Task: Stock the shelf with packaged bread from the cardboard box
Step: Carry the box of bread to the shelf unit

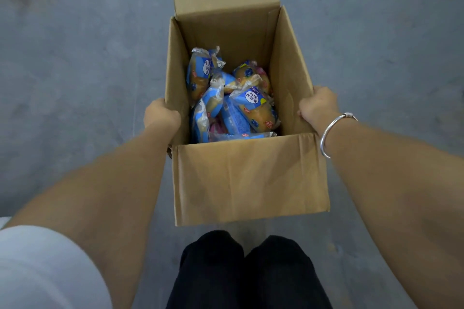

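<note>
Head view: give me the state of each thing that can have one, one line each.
cardboard box: open, flaps up, gripped at both side walls.
bread packets: sealed, piled loosely in the bottom of the box, none taken out.
left hand: fingers curled round the left wall.
right hand: fingers curled round the right wall.
bracelet: on the right wrist.

Between the hands, the box point(248, 178) is matt brown cardboard, faintly creased. Inside it, the bread packets point(253, 105) are glossy crinkled plastic. On the right wrist, the bangle point(329, 133) is shiny metal.
</note>
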`<state>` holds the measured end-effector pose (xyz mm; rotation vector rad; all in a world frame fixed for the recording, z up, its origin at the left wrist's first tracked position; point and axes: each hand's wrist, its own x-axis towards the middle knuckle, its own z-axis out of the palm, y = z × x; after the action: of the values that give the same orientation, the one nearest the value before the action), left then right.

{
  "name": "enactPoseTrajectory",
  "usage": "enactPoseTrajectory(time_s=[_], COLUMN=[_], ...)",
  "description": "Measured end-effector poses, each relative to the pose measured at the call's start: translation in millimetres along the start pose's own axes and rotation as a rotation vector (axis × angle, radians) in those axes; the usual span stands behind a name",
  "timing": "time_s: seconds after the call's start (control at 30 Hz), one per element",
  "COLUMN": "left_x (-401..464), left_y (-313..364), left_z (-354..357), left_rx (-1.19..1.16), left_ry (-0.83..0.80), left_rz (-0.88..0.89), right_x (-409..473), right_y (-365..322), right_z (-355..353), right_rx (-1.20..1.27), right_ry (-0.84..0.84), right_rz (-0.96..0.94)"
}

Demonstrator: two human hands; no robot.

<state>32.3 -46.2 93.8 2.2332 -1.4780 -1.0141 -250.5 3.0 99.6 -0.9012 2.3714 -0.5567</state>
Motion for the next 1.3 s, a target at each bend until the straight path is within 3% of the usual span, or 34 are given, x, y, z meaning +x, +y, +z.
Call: enactPoseTrajectory(time_s=[0.33, 0.63, 0.9, 1.3], left_x=[-68, -103, -87, 38], left_y=[130, 212, 256, 339], left_z=[-132, -203, -231, -268], left_rx=[-0.012, -0.041, -0.077, -0.062], left_ry=[0.033, 0.074, 0.093, 0.056], left_rz=[0.030, 0.068, 0.096, 0.139], right_x=[-46, -56, -32, 64], right_y=[-111, -171, -217, -329], right_z=[-162, -256, -288, -277], right_rx=[-0.016, 0.001, -0.034, -0.012], right_ry=[-0.011, -0.023, 0.000, 0.019], right_rz=[-0.054, -0.083, -0.175, -0.137])
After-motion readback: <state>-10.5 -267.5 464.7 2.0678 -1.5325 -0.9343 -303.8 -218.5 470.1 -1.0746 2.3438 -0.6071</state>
